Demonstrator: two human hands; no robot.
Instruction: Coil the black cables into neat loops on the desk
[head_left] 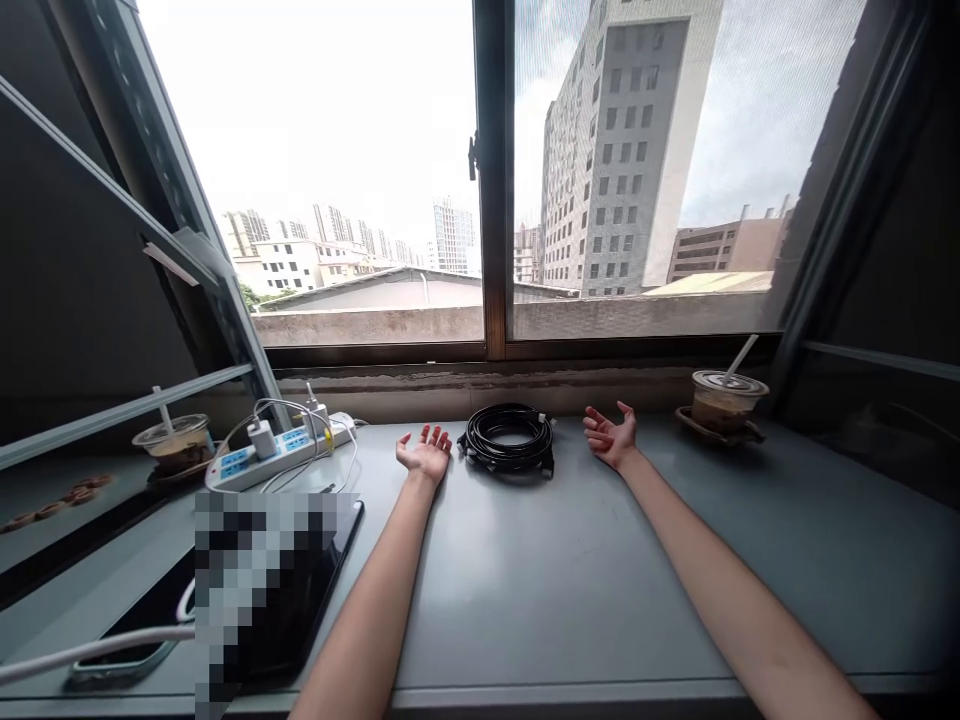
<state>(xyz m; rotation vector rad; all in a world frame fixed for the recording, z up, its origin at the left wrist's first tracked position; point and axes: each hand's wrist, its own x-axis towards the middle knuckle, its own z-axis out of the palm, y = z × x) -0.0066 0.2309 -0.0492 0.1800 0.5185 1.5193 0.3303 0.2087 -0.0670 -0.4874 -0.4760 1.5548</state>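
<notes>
A coiled black cable (511,440) lies on the grey tabletop (525,580) between my two hands, its connector ends poking out at the sides. My left hand (425,455) rests palm up just left of the coil, fingers loosely curled and apart, holding nothing. On the other side, my right hand (611,437) also lies palm up with its fingers spread and nothing in them. Neither hand touches the cable.
A white power strip (281,448) with plugged-in chargers and thin cords sits at the left. Nearer lies a dark tablet-like device (330,570), partly pixelated. Iced drinks stand at right (727,400) and far left (176,445). A window frame (495,200) rises behind.
</notes>
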